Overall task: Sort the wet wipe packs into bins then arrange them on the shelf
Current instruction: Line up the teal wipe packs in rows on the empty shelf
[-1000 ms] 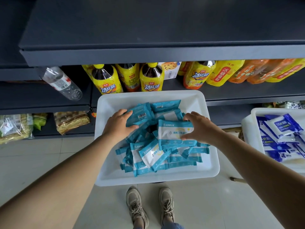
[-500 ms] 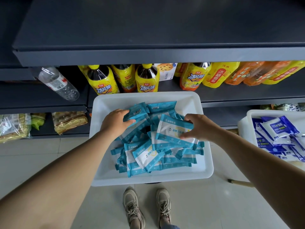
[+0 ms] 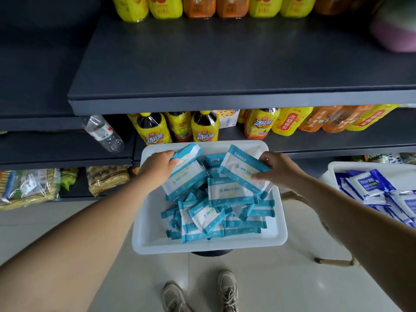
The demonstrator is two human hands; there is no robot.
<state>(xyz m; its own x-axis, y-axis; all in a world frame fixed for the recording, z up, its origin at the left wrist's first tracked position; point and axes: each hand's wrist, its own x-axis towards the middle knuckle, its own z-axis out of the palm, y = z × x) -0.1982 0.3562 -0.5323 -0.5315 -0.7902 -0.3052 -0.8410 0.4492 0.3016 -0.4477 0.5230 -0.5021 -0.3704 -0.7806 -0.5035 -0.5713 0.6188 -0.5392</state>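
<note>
A white bin (image 3: 144, 239) in front of me holds several teal-and-white wet wipe packs (image 3: 211, 219) in a loose pile. My left hand (image 3: 157, 168) grips a couple of stacked teal packs (image 3: 186, 174) lifted above the pile's far left. My right hand (image 3: 278, 171) pinches one teal pack (image 3: 242, 171) by its right edge, raised over the far right of the pile. A second white bin (image 3: 331, 170) at the right holds dark blue wet wipe packs (image 3: 369, 184). Above the bins runs a bare dark grey shelf (image 3: 225, 64).
Yellow and orange drink bottles (image 3: 203, 126) stand on the shelf level behind the bin, and more line the top edge. A clear water bottle (image 3: 103, 132) lies at the left. Snack bags (image 3: 108, 179) fill the low shelf. My shoes (image 3: 227, 289) stand on pale floor tiles.
Both hands have lifted their teal packs up out of the pile. The view has tilted up, showing the top of the bare shelf and the bottles above it.
</note>
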